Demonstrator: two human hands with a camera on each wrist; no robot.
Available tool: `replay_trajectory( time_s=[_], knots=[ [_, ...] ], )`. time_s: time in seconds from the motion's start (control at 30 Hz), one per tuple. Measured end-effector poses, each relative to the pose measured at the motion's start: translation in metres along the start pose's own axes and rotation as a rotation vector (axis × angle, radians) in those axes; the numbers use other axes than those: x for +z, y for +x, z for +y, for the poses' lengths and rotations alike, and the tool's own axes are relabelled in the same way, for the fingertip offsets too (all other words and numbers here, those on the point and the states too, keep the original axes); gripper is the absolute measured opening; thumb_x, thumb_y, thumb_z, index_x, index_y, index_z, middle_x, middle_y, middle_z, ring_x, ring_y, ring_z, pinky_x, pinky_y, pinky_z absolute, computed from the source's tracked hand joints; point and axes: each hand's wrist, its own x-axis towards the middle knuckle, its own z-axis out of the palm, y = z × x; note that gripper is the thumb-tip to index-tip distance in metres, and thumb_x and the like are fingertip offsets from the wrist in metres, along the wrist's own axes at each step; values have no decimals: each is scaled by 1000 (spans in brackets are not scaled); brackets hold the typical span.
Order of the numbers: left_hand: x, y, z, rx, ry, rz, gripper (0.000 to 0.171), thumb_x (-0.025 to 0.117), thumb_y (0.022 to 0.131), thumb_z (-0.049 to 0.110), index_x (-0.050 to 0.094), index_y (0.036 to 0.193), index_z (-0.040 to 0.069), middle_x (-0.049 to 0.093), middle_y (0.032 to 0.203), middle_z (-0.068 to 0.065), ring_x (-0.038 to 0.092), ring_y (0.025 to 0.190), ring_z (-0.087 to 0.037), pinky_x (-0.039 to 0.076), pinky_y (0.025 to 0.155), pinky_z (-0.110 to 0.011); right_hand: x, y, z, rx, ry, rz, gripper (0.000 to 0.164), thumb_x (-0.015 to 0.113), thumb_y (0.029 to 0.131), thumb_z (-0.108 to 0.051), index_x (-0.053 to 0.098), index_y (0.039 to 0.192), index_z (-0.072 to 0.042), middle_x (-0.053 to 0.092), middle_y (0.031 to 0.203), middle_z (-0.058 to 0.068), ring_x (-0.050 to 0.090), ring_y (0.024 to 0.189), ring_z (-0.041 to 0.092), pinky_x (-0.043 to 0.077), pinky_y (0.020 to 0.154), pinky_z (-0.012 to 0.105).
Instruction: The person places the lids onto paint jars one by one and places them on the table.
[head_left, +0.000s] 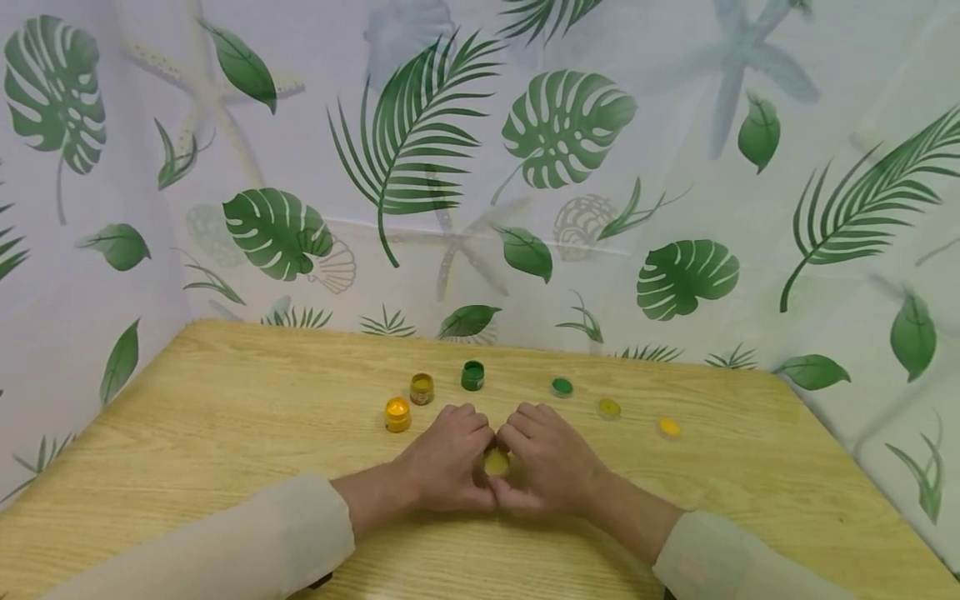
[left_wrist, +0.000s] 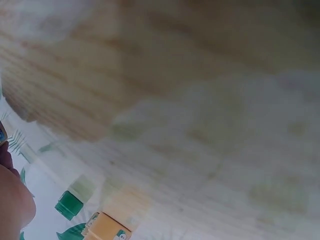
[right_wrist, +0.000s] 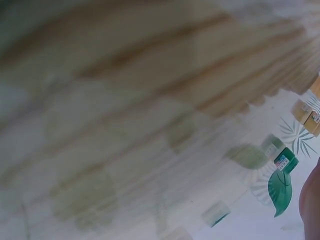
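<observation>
Near the front middle of the pale yellow wood-grain table point(head_left: 225, 400), both bare hands meet around one small round dull-yellow object point(head_left: 496, 463). The left hand point(head_left: 452, 461) holds it from the left with bent fingers, and the right hand point(head_left: 553, 462) holds it from the right in the same way. The two thumbs come together on the near side and the index fingers on the far side, so only the object's round yellow top shows between them; its sides are hidden.

Beyond the left hand stand three small open paint jars, all upright. A bright orange jar point(head_left: 397, 414) is nearest that hand, a mustard-yellow jar point(head_left: 422, 388) stands just beyond it to the right, and a dark green jar point(head_left: 472, 375) stands farther right, apart from both.

Beyond the right hand, three small round lids lie spaced out in a slanting row: a green lid point(head_left: 562, 387), an olive lid point(head_left: 610, 408) and a yellow-orange lid point(head_left: 669, 427), the last closest to the table's right side.

Loose cream sleeves point(head_left: 232, 537) cover the forearms. Behind the table hangs a white cloth point(head_left: 465, 167) printed with green leaves, pale starfish and shells. Blurred tabletop fills most of both wrist views.
</observation>
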Motion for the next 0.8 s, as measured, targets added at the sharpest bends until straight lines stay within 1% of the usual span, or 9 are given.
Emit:
replay_trajectory(
  time_s=[0.33,0.6,0.7,0.8],
  knots=[
    [2,-2,0,11,35,-8,40,73,77,52,65,89,15,49,77,9,40,75,-10,33,72,-24,1,1,-3,9,-26,5,30,61,78,-45,57,79,-15,52,73,-7,44,72,13,37,69,28],
    [0,0,2,11,44,-69,43,72,78,57,61,89,16,47,76,10,38,75,-9,32,72,-24,3,0,-4,-22,-73,17,28,55,79,-43,52,73,-16,43,65,-7,37,64,13,34,66,29],
    [0,-1,2,9,46,-90,41,71,79,55,61,88,16,47,76,10,38,75,-9,32,73,-24,4,-1,-5,-17,-78,-5,28,54,80,-43,50,72,-16,41,65,-7,36,64,13,33,66,29],
    [1,-1,1,-1,50,-102,39,71,79,52,60,86,16,45,76,9,37,75,-10,32,72,-24,3,-1,-6,14,-73,-56,29,54,82,-44,49,73,-17,40,66,-7,37,65,14,33,67,30]
  ],
)
